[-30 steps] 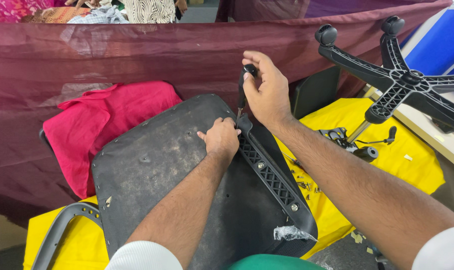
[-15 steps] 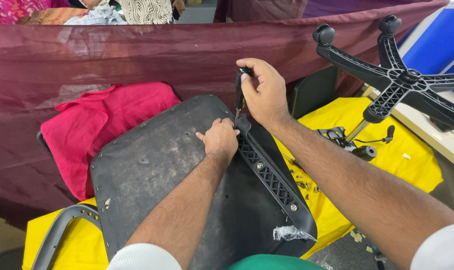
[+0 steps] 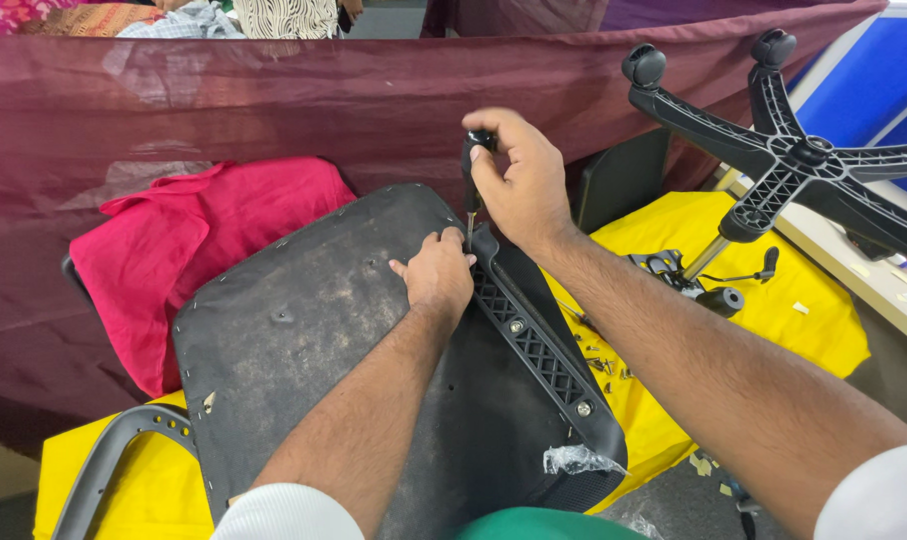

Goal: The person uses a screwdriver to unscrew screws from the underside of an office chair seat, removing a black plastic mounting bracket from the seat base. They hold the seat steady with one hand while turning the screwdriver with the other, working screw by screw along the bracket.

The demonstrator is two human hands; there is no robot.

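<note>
Gripping screwdriver [image 3: 471, 185] in right hand [image 3: 519, 185], left hand [image 3: 436, 272] steadying its tip

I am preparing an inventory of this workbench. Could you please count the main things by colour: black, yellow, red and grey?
Black: 4 - chair seat underside, armrest bracket, screwdriver in the right hand, wheeled chair base
Yellow: 1 - table cover
Red: 1 - cloth
Grey: 1 - curved armrest
Total: 7
The left hand rests on the seat.

Furniture workshop, upturned chair base [image 3: 789, 160], loose screws [image 3: 599, 360]
</note>
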